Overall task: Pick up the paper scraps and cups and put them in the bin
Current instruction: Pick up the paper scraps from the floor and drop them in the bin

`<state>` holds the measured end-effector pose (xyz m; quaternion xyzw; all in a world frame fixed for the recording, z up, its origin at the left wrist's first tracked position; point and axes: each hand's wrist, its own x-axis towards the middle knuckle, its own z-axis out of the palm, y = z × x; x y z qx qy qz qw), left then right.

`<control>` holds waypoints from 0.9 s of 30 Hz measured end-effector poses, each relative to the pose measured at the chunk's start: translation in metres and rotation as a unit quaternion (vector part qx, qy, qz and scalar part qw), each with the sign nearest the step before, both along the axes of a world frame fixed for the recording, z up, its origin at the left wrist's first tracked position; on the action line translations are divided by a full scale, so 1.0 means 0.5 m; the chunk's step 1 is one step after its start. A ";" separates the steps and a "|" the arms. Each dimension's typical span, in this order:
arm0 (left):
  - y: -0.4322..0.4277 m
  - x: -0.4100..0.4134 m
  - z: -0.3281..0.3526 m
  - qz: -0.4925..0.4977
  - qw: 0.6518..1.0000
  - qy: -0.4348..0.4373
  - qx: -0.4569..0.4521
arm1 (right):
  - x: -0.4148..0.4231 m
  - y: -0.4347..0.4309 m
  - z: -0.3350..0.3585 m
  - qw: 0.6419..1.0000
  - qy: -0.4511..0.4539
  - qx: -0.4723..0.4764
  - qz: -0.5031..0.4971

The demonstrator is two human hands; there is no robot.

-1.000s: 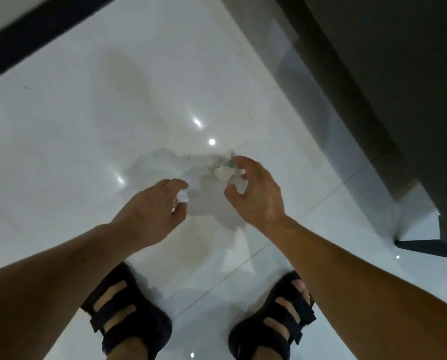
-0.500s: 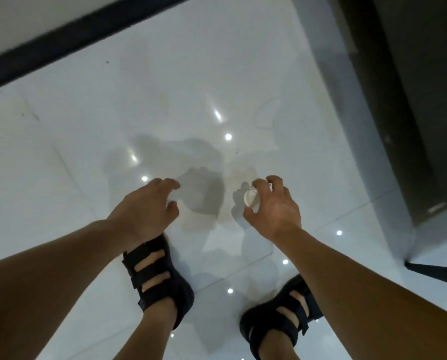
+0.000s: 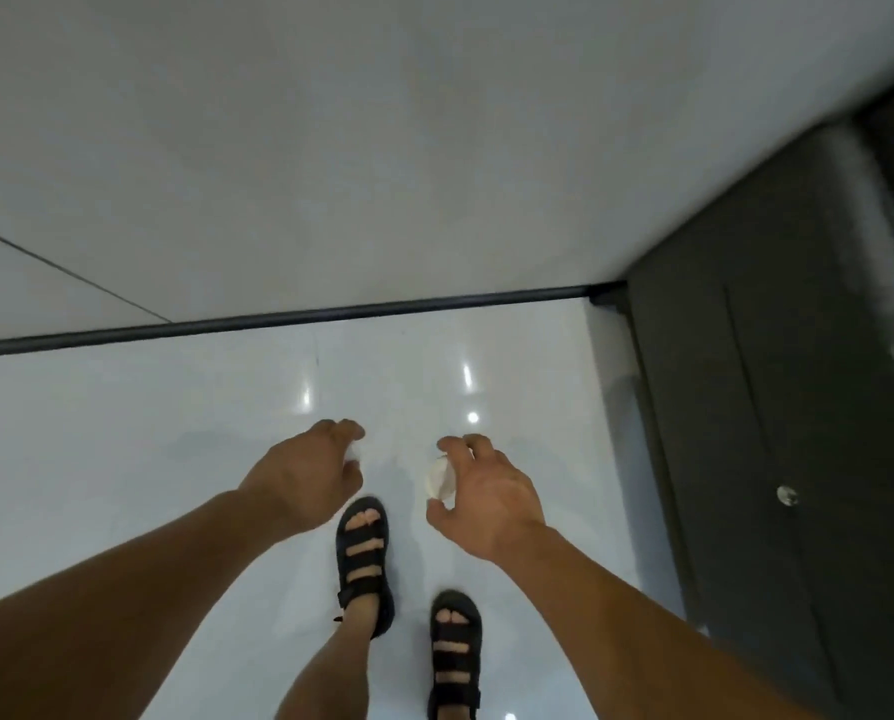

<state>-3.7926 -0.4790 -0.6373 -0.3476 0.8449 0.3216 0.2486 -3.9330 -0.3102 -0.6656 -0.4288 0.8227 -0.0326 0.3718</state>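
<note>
Two hands are loaded, so the picking-up part of this round looks done and the carrying part is under way. In the lower middle of the frame the right hand [image 3: 489, 493] pinches a small white cup [image 3: 441, 479] between thumb and curled fingers, with the round face of the cup turned toward the camera. Just left of it, the left hand [image 3: 304, 472] has its fingers curled down over a sliver of white, most likely a paper scrap [image 3: 352, 453], though most of it is hidden under the knuckles. Both hands are held out in front, above the floor [image 3: 123, 433].

No bin shows anywhere in the frame. The next move therefore calls for finding the bin, walking to it, and letting go over its mouth. The scrap is light and could drift wide if released from high up.

The floor is glossy white tile with bright light spots on it. Black sandals [image 3: 363, 553] stand at the lower centre. A dark skirting strip [image 3: 330, 315] crosses the middle of the frame under a pale wall [image 3: 382, 148]. A dark cabinet [image 3: 798, 407] with a small round knob [image 3: 787, 495] fills the right side.
</note>
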 end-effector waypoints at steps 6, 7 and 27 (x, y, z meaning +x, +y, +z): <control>0.061 0.151 0.245 0.131 0.991 0.023 -0.004 | 0.098 -0.039 0.258 0.993 0.023 -0.005 0.114; 0.077 0.179 0.281 0.150 0.988 0.028 -0.006 | 0.121 -0.041 0.297 0.990 0.028 -0.010 0.135; 0.172 1.116 0.637 0.483 0.868 0.029 -0.110 | 0.957 -0.257 0.652 0.891 0.038 -0.065 0.447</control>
